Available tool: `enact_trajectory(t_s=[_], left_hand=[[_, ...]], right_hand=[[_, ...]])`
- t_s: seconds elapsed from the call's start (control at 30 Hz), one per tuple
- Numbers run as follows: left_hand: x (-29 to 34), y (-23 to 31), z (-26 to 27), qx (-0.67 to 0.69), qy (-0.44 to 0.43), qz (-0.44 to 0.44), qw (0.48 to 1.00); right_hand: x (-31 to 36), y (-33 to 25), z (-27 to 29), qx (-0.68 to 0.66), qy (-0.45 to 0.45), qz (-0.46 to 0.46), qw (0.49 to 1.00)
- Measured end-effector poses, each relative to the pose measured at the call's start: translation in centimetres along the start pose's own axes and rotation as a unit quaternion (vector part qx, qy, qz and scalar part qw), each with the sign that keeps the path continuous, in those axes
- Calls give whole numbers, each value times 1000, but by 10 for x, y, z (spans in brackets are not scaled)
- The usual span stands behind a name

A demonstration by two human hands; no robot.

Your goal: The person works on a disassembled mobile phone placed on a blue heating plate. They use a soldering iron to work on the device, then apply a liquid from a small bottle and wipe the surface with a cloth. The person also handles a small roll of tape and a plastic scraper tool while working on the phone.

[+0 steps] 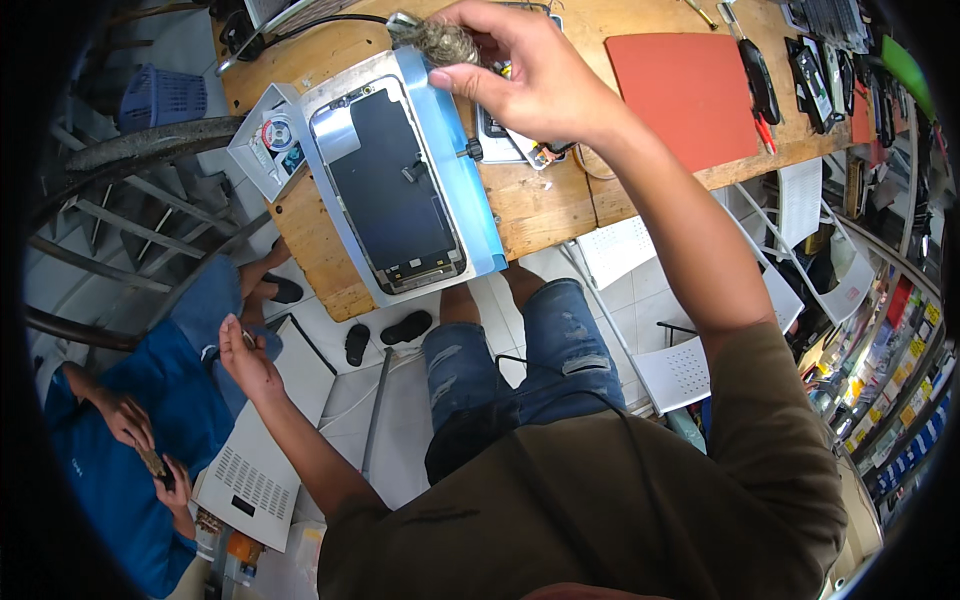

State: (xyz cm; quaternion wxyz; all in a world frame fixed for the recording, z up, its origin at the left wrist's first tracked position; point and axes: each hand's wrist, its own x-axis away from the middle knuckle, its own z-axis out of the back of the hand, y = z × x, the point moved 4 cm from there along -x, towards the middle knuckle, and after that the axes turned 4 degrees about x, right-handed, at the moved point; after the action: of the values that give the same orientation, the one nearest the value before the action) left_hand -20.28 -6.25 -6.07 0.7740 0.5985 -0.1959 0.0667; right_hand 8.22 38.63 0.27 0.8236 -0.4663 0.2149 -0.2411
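My right hand (535, 85) reaches over the bench, thumb and fingers curled round a tangled grey-brown ball of wire wool (445, 44). Below it, a phone screen (395, 190) with a dark back and metal frame lies on the flat top of a blue-sided plate device (478, 190), which has a black knob on its right side. My left hand (250, 362) is held low, off the bench at the left, fingers curled together. Something small may be between its fingertips, too small to make out.
An orange-brown mat (680, 95) lies right of the device, with tools beyond it. A small white box (270, 140) stands at its left. A person in a blue shirt (150, 440) sits at the lower left, holding a small flat object. White chairs (680, 370) stand at the right.
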Motion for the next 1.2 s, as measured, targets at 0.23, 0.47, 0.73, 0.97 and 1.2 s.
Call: enact_trajectory(t_s=[0.23, 0.47, 0.73, 0.97, 1.2], left_hand=[[5, 12, -17, 3, -50, -20, 999], [19, 28, -46, 11, -88, -14, 996], [35, 44, -76, 5, -129, -15, 991], [25, 51, -116, 14, -160, -7, 987], [24, 63, -145, 12, -233, -9, 972]], right_hand=[[-25, 21, 11, 207, 72, 100, 971], [-70, 30, 21, 42, 23, 61, 997], [-100, 51, 25, -77, 18, 12, 997], [-29, 111, 64, -100, 187, 0, 977], [26, 105, 88, -63, 235, -133, 961]])
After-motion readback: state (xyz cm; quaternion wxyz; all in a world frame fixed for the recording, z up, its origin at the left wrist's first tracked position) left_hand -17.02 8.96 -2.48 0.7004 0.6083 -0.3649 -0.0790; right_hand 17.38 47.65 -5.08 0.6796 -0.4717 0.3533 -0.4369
